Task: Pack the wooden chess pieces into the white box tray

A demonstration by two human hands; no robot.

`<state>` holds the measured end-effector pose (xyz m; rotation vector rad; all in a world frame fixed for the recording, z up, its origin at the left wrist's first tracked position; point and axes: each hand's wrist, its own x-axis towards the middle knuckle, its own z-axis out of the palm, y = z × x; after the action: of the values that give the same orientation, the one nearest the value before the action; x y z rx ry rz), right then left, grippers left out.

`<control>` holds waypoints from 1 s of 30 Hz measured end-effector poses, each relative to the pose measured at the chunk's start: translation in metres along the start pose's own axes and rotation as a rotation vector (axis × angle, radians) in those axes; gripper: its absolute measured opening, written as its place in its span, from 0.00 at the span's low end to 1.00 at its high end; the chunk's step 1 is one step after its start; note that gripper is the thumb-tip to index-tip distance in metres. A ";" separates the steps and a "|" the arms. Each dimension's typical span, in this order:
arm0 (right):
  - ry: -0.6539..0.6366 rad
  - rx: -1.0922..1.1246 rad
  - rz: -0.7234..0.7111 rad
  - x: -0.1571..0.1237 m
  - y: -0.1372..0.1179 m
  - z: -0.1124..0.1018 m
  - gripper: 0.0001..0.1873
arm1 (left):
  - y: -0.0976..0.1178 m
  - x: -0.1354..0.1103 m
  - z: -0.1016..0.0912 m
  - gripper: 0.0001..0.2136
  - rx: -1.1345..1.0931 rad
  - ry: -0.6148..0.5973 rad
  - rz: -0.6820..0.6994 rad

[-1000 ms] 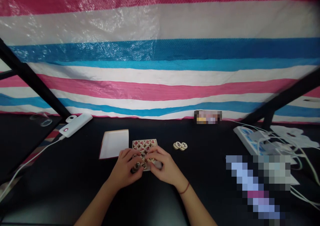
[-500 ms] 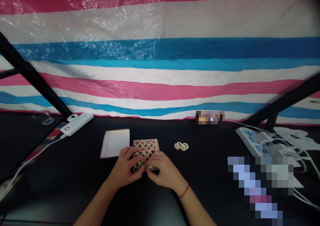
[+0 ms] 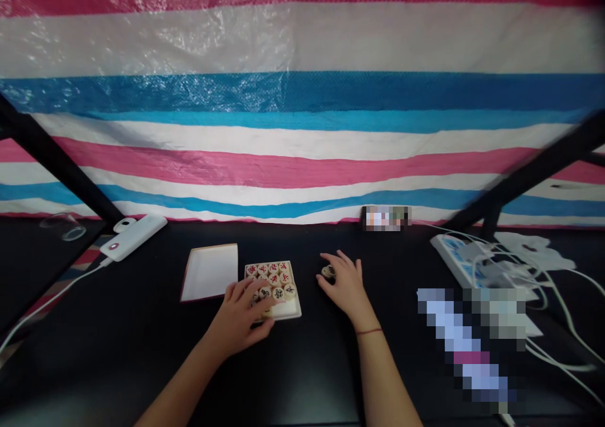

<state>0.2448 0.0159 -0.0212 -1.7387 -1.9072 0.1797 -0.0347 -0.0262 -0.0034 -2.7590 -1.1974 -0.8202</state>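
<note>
A shallow white box (image 3: 295, 307) holds rows of round Chinese chess pieces (image 3: 278, 295), with red characters at the far side and black ones nearer. Its near right corner shows bare white bottom. My left hand (image 3: 243, 313) lies over the box's left side, fingers bent across the near pieces and thumb at the front edge; it covers several of them. To the right, my right hand (image 3: 346, 282) is open over the loose chess pieces (image 3: 327, 271), with thumb and fingers apart around them. The hand hides most of these pieces.
An open lid (image 3: 211, 271), white inside, lies left of the box. A white power bank (image 3: 135, 238) with a cable stands at the back left, near a clear cup (image 3: 70, 227). On the right are a power strip (image 3: 456, 260), cables and blurred-out items. Striped sheeting (image 3: 302, 150) hangs behind.
My right hand has left the box's near edge and moved right to the loose pieces. The left hand stays at the box. The view has shifted slightly.
</note>
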 end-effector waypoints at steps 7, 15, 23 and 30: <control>-0.019 0.026 0.015 -0.002 0.003 0.002 0.14 | 0.000 0.001 0.000 0.13 0.003 0.002 -0.017; 0.049 0.283 -0.009 0.002 -0.014 -0.011 0.13 | -0.001 -0.003 0.004 0.16 -0.004 -0.028 -0.022; -0.258 0.623 -0.122 -0.013 -0.072 -0.015 0.12 | 0.000 -0.002 0.002 0.16 -0.008 -0.010 -0.038; -0.395 0.582 -0.272 -0.018 -0.083 -0.015 0.09 | 0.000 -0.003 0.001 0.15 -0.012 0.022 -0.060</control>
<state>0.1792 -0.0183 0.0228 -1.0996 -2.0571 0.9290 -0.0357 -0.0277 -0.0060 -2.7283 -1.2809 -0.8628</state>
